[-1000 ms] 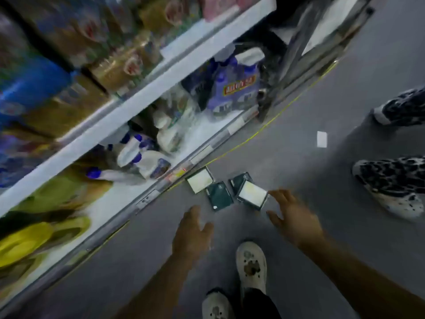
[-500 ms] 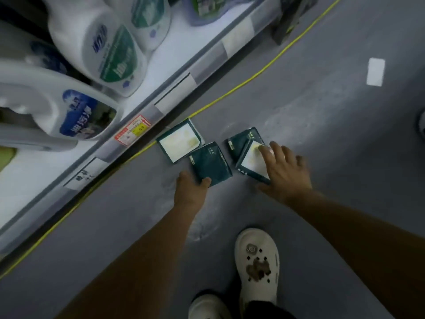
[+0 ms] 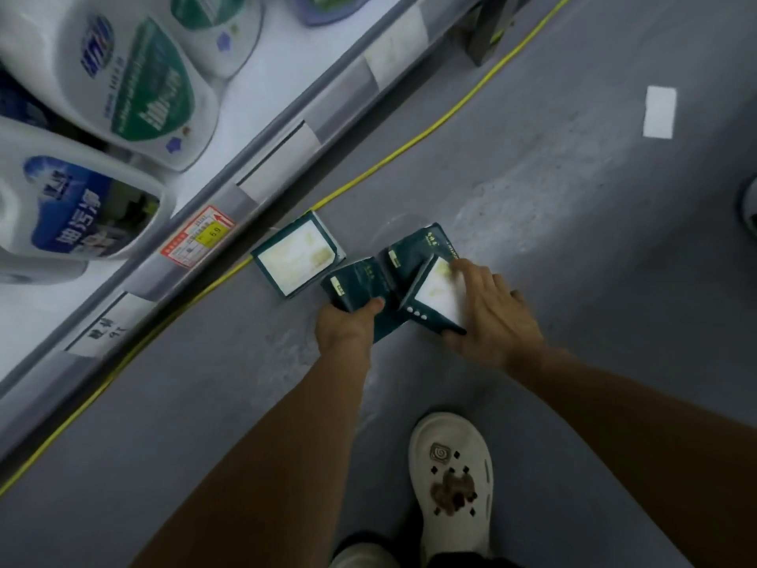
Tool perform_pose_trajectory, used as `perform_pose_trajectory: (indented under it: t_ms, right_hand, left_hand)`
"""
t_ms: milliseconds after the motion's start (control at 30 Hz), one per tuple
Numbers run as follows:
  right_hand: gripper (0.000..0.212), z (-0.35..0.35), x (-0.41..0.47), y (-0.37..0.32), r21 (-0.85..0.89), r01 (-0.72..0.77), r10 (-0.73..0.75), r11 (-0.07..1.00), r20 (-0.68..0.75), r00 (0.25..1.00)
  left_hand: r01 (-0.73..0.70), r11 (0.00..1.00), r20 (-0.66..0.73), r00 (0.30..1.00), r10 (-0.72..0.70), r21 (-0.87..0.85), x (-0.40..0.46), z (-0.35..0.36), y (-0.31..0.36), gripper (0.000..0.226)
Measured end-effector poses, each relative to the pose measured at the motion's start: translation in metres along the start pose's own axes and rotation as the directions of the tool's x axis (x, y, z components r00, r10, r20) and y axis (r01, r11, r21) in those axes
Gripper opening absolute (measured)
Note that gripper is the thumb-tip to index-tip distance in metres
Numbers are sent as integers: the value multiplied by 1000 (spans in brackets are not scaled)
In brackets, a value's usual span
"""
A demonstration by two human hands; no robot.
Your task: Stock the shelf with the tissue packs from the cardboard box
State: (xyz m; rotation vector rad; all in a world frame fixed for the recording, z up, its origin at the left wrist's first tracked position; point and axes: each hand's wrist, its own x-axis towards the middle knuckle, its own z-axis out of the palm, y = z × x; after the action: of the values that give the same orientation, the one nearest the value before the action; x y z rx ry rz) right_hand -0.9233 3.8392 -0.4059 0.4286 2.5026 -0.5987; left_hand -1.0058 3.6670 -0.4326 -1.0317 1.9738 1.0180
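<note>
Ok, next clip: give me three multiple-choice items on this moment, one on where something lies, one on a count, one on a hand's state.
1. Where does the tissue pack that no hand touches lie?
A. On the shelf
B. On the floor by the yellow line
C. In a box

2. How many tissue packs show?
A. Two
B. Four
C. Six

3. What is the left hand doing?
A. Hanging idle
B. Pressing flat on the floor
C. Pinching a dark green pack

Answers:
1 B: the free pack lies white face up on the grey floor, next to the yellow line below the shelf edge.
2 B: the free pack, the pack in the left hand, the pack under the right hand and one behind it.
3 C: the left hand has its thumb curled over the dark pack's near edge; the right hand grips the white-faced pack.
</note>
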Motion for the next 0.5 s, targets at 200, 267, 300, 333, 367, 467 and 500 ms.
perform_pose_trajectory:
  t_ms: [200, 267, 300, 333, 367, 467, 500]
  right_hand:
    - [60, -45, -50, -25, 805, -359, 252, 472, 267, 930]
    - [54, -73, -69, -38, 871, -451, 234, 195, 405, 884]
    - [56, -89, -79, -44, 870, -487, 188, 79, 466, 864]
    - [59, -105, -90, -50, 857, -515, 134, -9, 512, 849]
    - [60, -122, -101, -57, 844, -532, 75, -74, 536, 841]
    - [70, -170, -130, -82, 814, -544, -88, -203, 538, 838]
    - [72, -187, -139, -91, 811, -543, -127, -218, 529, 839]
  left_hand:
    - [-94, 990, 88, 991, 103, -108, -75, -56, 13, 66]
    - [-154, 979, 80, 983, 166, -133, -101, -79, 21, 67]
    - [-181, 974, 88, 977, 195, -138, -118, -91, 29, 74]
    - [-203, 968, 94, 971, 218, -147, -135, -102, 37, 77]
    - [-220, 962, 116, 964, 240, -162, -152, -113, 45, 72]
    - [-297, 936, 162, 931, 328, -189, -198, -143, 71, 45]
    - [-341, 919, 171, 911, 375, -198, -217, -153, 82, 42]
